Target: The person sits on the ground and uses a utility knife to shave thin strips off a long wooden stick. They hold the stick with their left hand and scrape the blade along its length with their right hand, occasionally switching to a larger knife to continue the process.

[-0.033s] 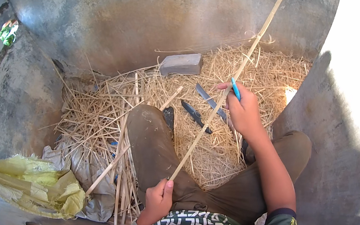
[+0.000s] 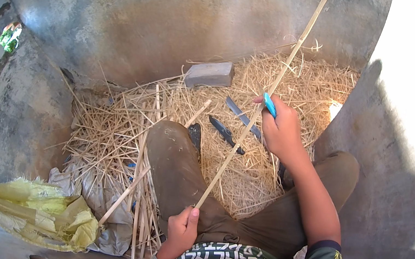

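A long pale bamboo strip [image 2: 229, 156] slants from my lap up past the top edge of the view. My left hand [image 2: 182, 229] is closed around its lower end, thumb on top. Farther up, my right hand [image 2: 280, 129] grips a small bright blue tool [image 2: 270, 104] against the strip; the tool's working end is hidden. Thin curled shavings [image 2: 311, 46] cling to the strip above that hand. On the straw between my knees lie a dark knife [image 2: 224, 132] and a flat grey blade [image 2: 243, 116].
A grey block [image 2: 209, 74] rests by the back wall [image 2: 183, 14]. Loose shavings [image 2: 315, 85] cover the floor ahead. To my left are a heap of cut strips [image 2: 113, 129] and a yellow woven sack [image 2: 37, 213]. A curved grey wall [image 2: 380, 188] stands close on the right.
The blue tool has turned in my right hand, showing more of its broad side. The curled shavings on the strip have shifted slightly. My left hand stays nearly in place.
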`<state>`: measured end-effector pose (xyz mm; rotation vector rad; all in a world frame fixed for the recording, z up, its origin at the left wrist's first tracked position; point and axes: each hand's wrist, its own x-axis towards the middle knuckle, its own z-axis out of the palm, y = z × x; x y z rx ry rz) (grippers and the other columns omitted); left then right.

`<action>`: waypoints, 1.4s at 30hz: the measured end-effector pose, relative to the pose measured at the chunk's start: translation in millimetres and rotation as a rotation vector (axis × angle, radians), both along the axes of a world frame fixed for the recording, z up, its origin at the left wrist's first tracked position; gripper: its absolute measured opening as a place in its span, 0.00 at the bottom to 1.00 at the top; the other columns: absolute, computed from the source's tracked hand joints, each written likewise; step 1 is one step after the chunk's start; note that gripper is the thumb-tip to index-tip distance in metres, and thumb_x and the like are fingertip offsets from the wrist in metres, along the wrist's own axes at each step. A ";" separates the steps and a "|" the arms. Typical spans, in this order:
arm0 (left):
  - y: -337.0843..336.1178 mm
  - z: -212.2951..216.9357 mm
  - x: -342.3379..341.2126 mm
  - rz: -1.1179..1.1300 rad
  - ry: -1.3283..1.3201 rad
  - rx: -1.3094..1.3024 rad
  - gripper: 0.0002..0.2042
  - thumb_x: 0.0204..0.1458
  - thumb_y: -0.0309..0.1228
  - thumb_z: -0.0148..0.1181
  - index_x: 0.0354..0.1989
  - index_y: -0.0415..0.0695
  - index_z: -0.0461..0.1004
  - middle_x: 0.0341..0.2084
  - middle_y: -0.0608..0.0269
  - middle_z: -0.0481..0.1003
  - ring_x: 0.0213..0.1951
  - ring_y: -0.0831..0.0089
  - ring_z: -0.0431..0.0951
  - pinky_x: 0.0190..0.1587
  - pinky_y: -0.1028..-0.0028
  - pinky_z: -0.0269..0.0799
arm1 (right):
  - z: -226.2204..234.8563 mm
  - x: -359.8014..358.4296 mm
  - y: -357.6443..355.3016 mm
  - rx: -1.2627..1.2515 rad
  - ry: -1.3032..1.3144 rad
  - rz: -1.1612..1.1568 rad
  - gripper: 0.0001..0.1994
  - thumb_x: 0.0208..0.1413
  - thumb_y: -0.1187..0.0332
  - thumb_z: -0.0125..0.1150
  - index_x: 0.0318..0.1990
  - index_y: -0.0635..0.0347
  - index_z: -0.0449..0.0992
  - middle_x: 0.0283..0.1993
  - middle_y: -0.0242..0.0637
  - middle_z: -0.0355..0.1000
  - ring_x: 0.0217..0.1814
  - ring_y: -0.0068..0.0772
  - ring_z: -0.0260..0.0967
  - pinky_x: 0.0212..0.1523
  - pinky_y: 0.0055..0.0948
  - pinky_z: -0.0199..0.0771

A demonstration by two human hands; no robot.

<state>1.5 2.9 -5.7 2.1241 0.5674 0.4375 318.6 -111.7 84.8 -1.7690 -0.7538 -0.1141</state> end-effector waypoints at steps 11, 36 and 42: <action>16.3 6.0 -10.3 -0.148 -0.038 -0.688 0.24 0.72 0.44 0.44 0.23 0.41 0.63 0.15 0.75 0.56 0.18 0.87 0.53 0.20 0.78 0.48 | -0.1 -19.6 13.0 -0.188 -0.845 -0.170 0.19 0.59 0.61 0.67 0.21 0.55 0.66 0.13 0.35 0.64 0.11 0.35 0.64 0.13 0.35 0.59; 29.7 17.0 -27.1 -0.269 0.171 -0.855 0.24 0.72 0.48 0.41 0.25 0.46 0.59 0.15 0.76 0.49 0.16 0.85 0.48 0.19 0.79 0.46 | 2.7 134.6 5.8 -0.555 -0.541 -0.623 0.04 0.54 0.71 0.60 0.29 0.59 0.77 0.20 0.41 0.75 0.20 0.43 0.77 0.21 0.41 0.75; 43.0 18.2 -22.4 -0.193 0.245 -1.064 0.25 0.71 0.52 0.40 0.24 0.48 0.58 0.14 0.76 0.49 0.15 0.84 0.47 0.18 0.79 0.46 | 0.1 95.2 27.8 -0.603 -0.672 -0.286 0.03 0.51 0.72 0.60 0.28 0.59 0.75 0.21 0.40 0.76 0.20 0.41 0.77 0.20 0.40 0.75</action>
